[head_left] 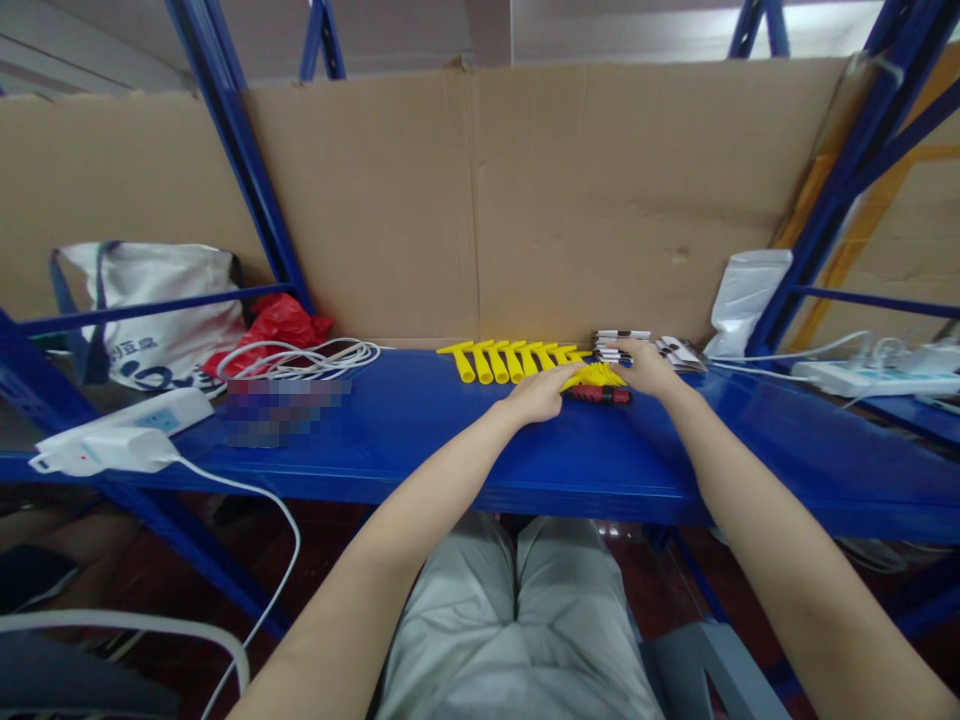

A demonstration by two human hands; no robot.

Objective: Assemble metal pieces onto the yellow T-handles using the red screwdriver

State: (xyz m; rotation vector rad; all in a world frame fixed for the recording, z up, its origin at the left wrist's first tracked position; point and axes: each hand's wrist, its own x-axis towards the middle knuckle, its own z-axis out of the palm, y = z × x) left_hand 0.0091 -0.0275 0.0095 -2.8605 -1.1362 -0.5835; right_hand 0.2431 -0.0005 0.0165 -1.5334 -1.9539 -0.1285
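Note:
Several yellow T-shaped plastic pieces [499, 362] lie side by side along the back of the blue shelf. At the right end of that row, more yellow pieces [598, 376] bunch closely together. My left hand [541, 394] is at this bunch's left side, fingers closed at a yellow piece; its fingertips are partly hidden. From the right, my right hand [642, 366] reaches in with thumb and forefinger apart, touching the bunch's right end. Just behind it is a stack of white-and-black pieces [621, 338]. A red-and-black tool handle [600, 395] lies in front of the bunch.
White-and-black packets [679, 351] lie right of my right hand, near a white plastic bag [746, 295]. Leftward are coiled white cables [322, 358], a red bag [281, 325], a cloth tote [165, 300] and a power strip [135, 432]. Cardboard [585, 200] walls the back.

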